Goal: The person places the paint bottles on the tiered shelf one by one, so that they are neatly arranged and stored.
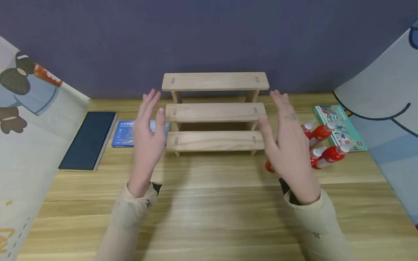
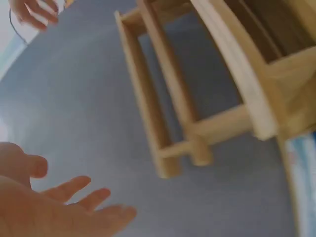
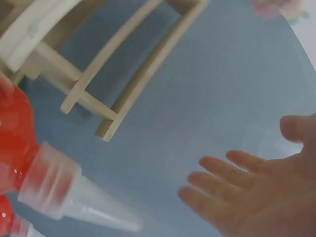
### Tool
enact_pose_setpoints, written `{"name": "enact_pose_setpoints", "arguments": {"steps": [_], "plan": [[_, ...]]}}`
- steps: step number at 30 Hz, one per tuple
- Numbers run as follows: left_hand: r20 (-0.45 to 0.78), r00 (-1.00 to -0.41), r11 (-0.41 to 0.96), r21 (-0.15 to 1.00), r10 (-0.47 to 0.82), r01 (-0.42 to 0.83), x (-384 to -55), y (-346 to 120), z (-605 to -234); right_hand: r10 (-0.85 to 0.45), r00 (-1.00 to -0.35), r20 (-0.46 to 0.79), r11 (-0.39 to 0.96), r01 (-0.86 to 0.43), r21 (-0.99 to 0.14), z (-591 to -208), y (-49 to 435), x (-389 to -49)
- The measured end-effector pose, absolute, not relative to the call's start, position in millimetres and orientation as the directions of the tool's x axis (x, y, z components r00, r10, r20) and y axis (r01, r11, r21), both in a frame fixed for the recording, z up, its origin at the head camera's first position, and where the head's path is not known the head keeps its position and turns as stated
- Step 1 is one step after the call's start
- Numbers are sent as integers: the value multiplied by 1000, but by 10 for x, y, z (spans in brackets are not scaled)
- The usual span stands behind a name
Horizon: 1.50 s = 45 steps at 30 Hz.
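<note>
Item one, by my head view: a stepped rack (image 1: 215, 112) of pale wood, three flat planks rising toward the rear, rectangular joint marks near their ends, upright on the table (image 1: 209, 217). My left grip (image 1: 148, 136), fingers extended, hangs near its left end; my right grip (image 1: 289, 145), likewise, near its right. Item two: red bottles (image 1: 331, 156) with pale pointed nozzles, standing grouped right of the rack; I cannot count them, some being partly hidden. Item three: a flat blue box (image 1: 121, 134), lying left of the rack, partly covered from view.
</note>
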<state>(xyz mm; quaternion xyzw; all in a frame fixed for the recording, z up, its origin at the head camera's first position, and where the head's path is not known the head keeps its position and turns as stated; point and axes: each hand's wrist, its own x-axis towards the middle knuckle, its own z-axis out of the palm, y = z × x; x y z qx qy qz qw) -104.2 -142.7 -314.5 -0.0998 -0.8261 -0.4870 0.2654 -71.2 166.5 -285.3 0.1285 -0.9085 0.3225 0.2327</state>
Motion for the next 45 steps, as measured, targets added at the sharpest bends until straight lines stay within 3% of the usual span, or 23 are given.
{"name": "enact_pose_setpoints", "arguments": {"steps": [3,6,10,14,22,26,34,45], "plan": [[405,-895,337,882,-188,328,-1135,-1527,-3230,-4,-863,505,686,-370,-626,-2782,1786,-703],[269,-932,212,952,-243,220,-1232,-1601,-3342,69,-836,544,664,-368,-650,-2761,1898,-708],[104,-957,109,991,-269,77,-1357,-1658,-3486,123,-817,564,653,-362,-666,-2785,2006,-688],[21,-966,73,997,-258,3,-1432,-1700,-3570,131,-839,529,635,-338,-695,-2866,2104,-630],[-14,-978,14,1000,-209,-18,-1457,-1724,-3605,109,-877,468,656,-291,-697,-3122,2318,-504],[-11,-977,1,1000,-215,-11,-1466,-1703,-3617,100,-910,403,629,-257,-734,-3259,2386,-409],[-9,-977,-21,1000,-215,-4,-1476,-1654,-3659,2,-968,250,686,-181,-705,-3524,2485,-281],[-10,-978,-30,1000,-210,-4,-1492,-1630,-3698,-55,-987,150,733,-141,-665,-3645,2468,-292]]}}
